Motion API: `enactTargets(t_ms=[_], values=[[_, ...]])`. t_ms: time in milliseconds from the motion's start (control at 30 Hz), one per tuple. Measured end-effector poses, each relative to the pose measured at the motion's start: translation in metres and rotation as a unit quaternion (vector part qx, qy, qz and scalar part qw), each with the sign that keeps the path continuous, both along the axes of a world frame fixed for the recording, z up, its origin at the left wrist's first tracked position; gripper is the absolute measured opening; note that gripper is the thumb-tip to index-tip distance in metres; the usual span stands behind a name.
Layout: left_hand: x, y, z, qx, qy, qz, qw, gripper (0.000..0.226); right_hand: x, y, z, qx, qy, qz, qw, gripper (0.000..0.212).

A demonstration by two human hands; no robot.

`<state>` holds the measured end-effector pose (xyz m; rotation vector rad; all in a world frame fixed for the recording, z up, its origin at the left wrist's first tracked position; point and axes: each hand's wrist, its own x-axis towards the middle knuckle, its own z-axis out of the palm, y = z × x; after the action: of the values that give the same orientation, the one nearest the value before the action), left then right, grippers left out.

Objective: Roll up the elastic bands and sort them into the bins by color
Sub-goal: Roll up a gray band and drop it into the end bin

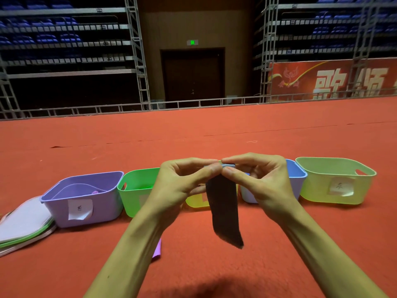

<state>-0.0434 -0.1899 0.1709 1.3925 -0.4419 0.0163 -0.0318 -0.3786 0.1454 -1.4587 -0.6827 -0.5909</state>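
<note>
Between left hand (182, 181) and right hand (261, 179), pinched, hangs a dark band (225, 209).

An indoor arena: tiered blue seats (47, 38) (on metal scaffolding), red carpet floor (193, 130).

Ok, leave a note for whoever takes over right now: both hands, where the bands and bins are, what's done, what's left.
Left hand and right hand: both pinch the top of the dark band, held in the air above the red carpet.
Bins in a row behind: purple bin, green bin, yellow bin, blue bin, pale green bin.
Done: only the band's top edge is rolled; the rest hangs loose. Something small lies in the purple bin; the other bins' contents are hidden.
Left: finish the roll and bin it, probably blue. Then the purple strip and the flat stack, likely more bands.
</note>
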Motion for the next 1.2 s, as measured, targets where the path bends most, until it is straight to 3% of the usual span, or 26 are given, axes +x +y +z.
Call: enactTargets(t_ms=[200,300,400,667,967,1100,1200], values=[[0.002,-0.001,-0.005,-0.017,-0.039,0.023,0.999,0.028,-0.001,0.000,-0.003,-0.011,-0.011,0.012,1.000,0.021],[0.003,-0.003,-0.009,-0.041,-0.055,0.030,0.997,0.025,0.000,-0.002,-0.005,-0.009,0.033,0.037,0.999,0.025],[0.006,-0.002,-0.011,-0.055,-0.069,0.031,0.996,0.025,0.000,-0.002,-0.005,0.024,0.087,0.075,0.993,0.013],[0.005,0.002,-0.009,-0.044,-0.060,-0.011,0.997,0.045,-0.001,-0.002,-0.002,0.016,0.025,0.019,0.999,0.022],[0.000,-0.002,-0.004,-0.025,-0.029,0.027,0.999,0.035,-0.003,-0.001,-0.002,-0.006,-0.011,0.008,1.000,0.021],[0.001,-0.002,-0.006,-0.031,-0.058,0.035,0.997,0.026,0.000,-0.003,-0.007,-0.009,0.011,0.010,1.000,0.023],[0.003,-0.002,-0.007,-0.048,-0.068,0.038,0.996,0.030,-0.001,-0.001,-0.007,0.009,0.065,0.065,0.996,0.024]])
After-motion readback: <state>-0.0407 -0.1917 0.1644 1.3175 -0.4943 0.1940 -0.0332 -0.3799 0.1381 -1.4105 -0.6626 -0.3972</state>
